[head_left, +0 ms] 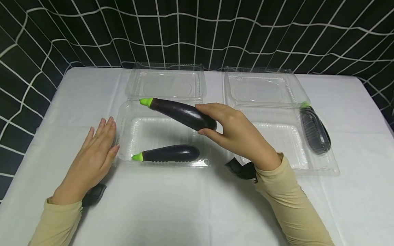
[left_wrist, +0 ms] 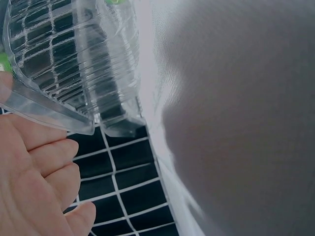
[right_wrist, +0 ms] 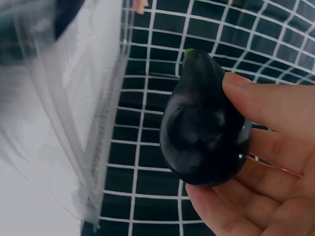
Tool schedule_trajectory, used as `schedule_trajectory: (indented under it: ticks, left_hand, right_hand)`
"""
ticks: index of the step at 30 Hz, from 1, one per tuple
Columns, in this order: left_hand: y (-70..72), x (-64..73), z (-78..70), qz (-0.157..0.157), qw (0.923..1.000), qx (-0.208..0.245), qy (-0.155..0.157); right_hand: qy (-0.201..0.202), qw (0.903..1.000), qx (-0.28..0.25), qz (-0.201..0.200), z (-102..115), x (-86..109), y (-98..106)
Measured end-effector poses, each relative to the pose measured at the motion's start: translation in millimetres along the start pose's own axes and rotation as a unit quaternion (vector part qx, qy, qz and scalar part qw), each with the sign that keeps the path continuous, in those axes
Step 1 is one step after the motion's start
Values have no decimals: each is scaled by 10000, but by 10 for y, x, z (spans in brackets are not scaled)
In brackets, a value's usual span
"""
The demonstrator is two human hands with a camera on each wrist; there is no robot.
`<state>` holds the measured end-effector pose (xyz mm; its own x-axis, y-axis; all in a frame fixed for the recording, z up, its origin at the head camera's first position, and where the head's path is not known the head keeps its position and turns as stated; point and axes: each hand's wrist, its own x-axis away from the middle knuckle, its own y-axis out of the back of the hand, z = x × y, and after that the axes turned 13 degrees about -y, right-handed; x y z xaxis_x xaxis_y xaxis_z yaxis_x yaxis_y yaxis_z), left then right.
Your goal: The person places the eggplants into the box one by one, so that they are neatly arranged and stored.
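My right hand [head_left: 238, 131] grips the thick end of a dark purple eggplant [head_left: 181, 112], thumb on one side and fingers on the other. The eggplant hangs above the left clear plastic clamshell box [head_left: 124, 136], its green stem pointing left. In the right wrist view, the held eggplant [right_wrist: 204, 128] shows its rounded end toward the camera. A second eggplant [head_left: 172, 153] lies along the near side of that box. Beside the box's left wall, my left hand [head_left: 93, 155] has its fingers extended; whether it touches the wall, I cannot tell.
A second clear clamshell box [head_left: 326, 165] stands open on the right, with another eggplant [head_left: 315, 131] at its right side, seen through clear plastic. Both lids [head_left: 167, 85] lie folded back toward the far edge of the white-covered table [head_left: 172, 205]. Behind hangs a black, white-gridded cloth [head_left: 197, 30].
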<state>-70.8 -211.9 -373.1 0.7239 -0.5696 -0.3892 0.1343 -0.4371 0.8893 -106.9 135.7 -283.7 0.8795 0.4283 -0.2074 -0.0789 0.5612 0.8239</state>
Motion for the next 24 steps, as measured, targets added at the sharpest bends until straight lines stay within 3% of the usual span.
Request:
schedule_trajectory:
  ticks: [15, 24]
  left_hand:
    - [1, 0, 3, 15, 10000, -25, 29]
    - [-5, -3, 5, 32, 10000, -13, 1]
  right_hand:
    - [-74, 9981, 125, 595, -49, -70, -226]
    - [25, 9975, 305, 644, -62, -62, -287]
